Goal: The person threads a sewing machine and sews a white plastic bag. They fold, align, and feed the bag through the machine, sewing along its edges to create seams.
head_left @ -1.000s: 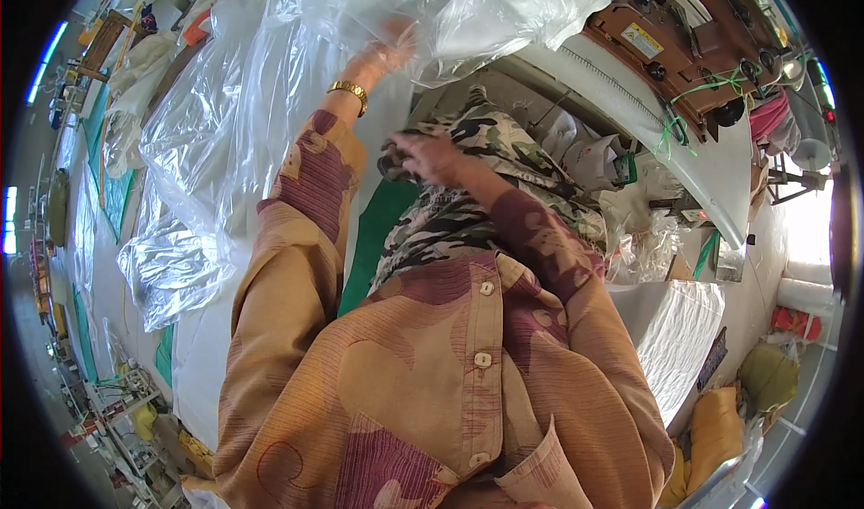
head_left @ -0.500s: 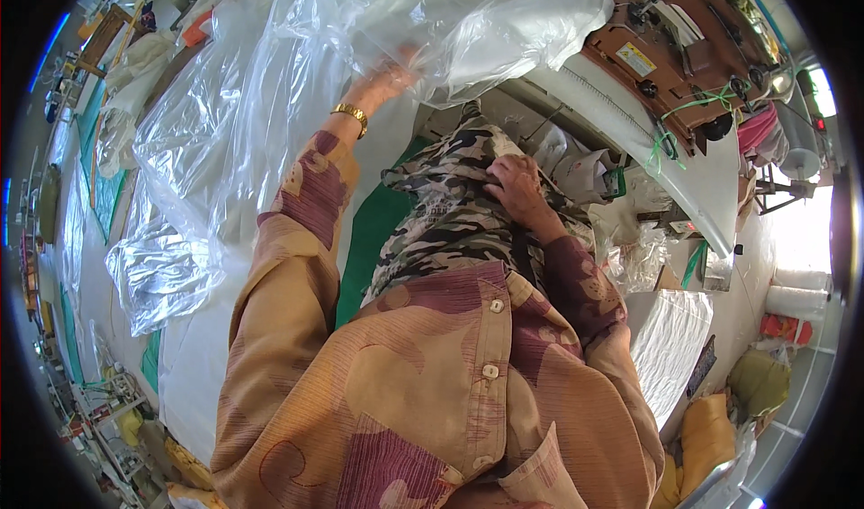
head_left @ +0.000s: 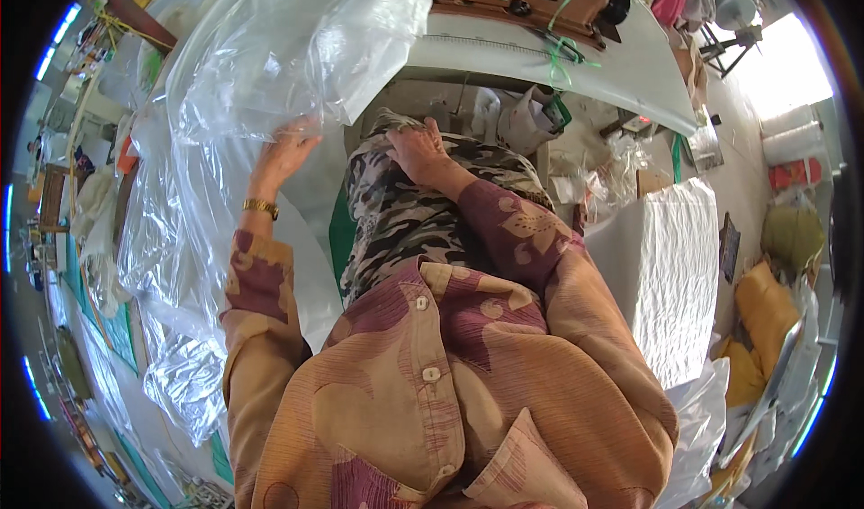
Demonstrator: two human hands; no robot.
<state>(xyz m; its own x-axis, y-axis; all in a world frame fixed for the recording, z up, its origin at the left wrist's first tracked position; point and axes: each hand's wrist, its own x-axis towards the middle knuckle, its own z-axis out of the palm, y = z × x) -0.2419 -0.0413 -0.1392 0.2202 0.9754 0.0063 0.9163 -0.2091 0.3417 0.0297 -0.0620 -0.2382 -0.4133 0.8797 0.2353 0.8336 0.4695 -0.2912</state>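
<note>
My left hand (head_left: 286, 153), with a gold-coloured watch (head_left: 261, 207) at the wrist, is at the lower edge of a large clear plastic sheet (head_left: 270, 54). Its fingers are bent against the film and partly veiled by it; they appear closed on that edge. Camouflage-patterned cloth (head_left: 405, 221) covers my lap. On it, near the knee, lies my right hand (head_left: 421, 156), fingers apart and holding nothing. More crumpled clear film (head_left: 171, 230) spreads to the left of my left arm.
A brown machine (head_left: 522, 0) stands on a pale worktable (head_left: 612, 68) ahead. Below its edge is a white bag (head_left: 526, 117). To the right are a stack of white sheets (head_left: 675, 279), an orange-yellow bundle (head_left: 765, 302) and an olive sack (head_left: 796, 239).
My left hand has moved left and nearer to me, the plastic sheet shifting left with it. My right hand has slid towards the knee. The whole view has turned, moving the machine leftwards.
</note>
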